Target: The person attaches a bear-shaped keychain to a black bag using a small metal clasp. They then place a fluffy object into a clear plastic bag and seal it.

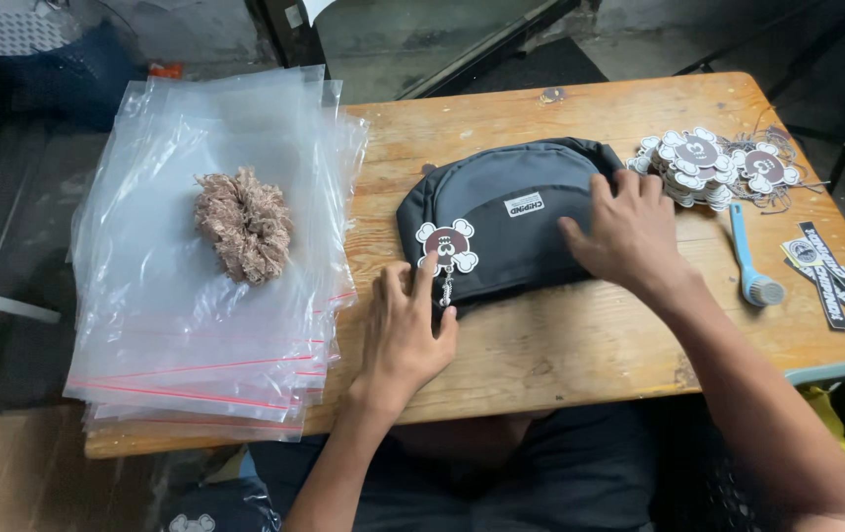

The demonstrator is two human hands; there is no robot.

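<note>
A small black bag [506, 212] lies flat on the wooden table [560, 345]. A brown and white shaped hang tag [447, 246] hangs at the bag's left end. My left hand [405, 330] rests at the bag's near left corner, fingertips touching the tag and its short chain. My right hand [629, 232] lies spread on the right side of the bag, pressing it flat. Neither hand grips anything.
A stack of clear zip bags with red seal strips [205, 286] covers the table's left end, with a tan fluffy bundle [245, 225] on top. A heap of the same hang tags [713, 163], a light blue brush [752, 266] and black labels [826, 271] lie at the right.
</note>
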